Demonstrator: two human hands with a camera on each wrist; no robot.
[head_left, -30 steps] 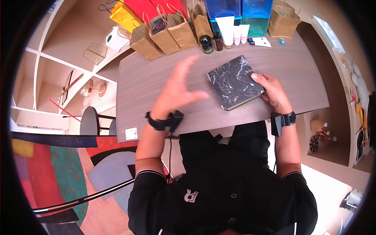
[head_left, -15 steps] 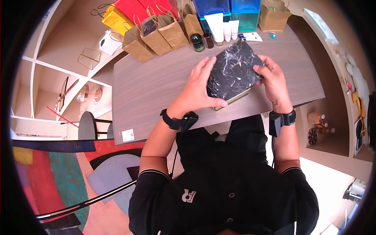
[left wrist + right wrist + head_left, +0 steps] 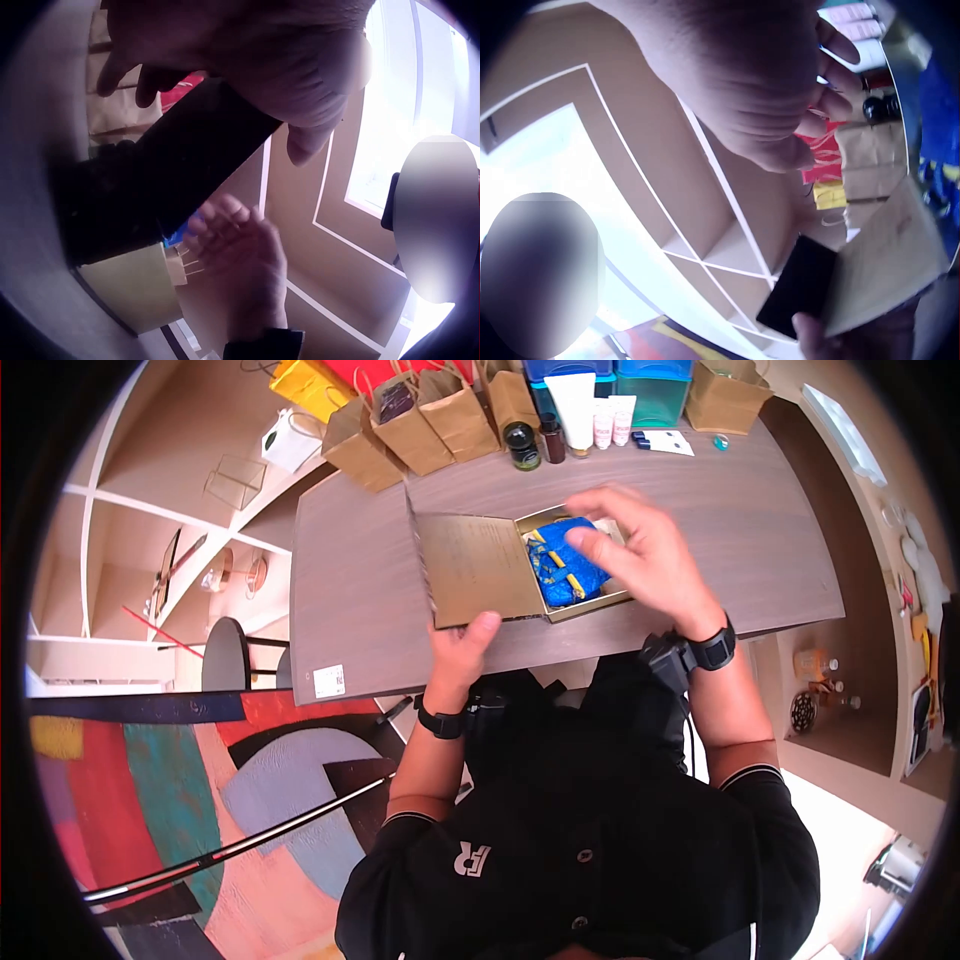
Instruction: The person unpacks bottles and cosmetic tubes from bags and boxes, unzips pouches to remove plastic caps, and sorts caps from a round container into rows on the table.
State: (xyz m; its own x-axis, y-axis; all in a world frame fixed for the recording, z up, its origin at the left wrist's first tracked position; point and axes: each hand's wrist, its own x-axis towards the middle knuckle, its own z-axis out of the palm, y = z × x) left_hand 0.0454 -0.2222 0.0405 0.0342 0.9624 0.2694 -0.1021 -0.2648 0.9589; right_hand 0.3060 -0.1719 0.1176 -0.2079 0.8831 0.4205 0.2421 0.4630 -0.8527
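A book-shaped box lies on the table with its lid swung out to the left, the plain tan inside showing. Inside the box is a folded blue item with yellow-marked straps. My left hand pinches the lid's lower left edge, thumb on the inner face; in the left wrist view, the left hand is at the dark lid. My right hand hovers over the box's right part, fingers spread and slightly bent, partly covering the blue item. The right wrist view shows this hand beside the blue item.
Paper bags, a dark round-capped jar, a small brown bottle, white tubes and blue-green bins line the table's back. A white label marks the table's front left corner.
The box, earlier closed and lifted between both hands, now lies with its lid turned out to the left. My left hand went left with the lid; my right hand let go and moved over the contents.
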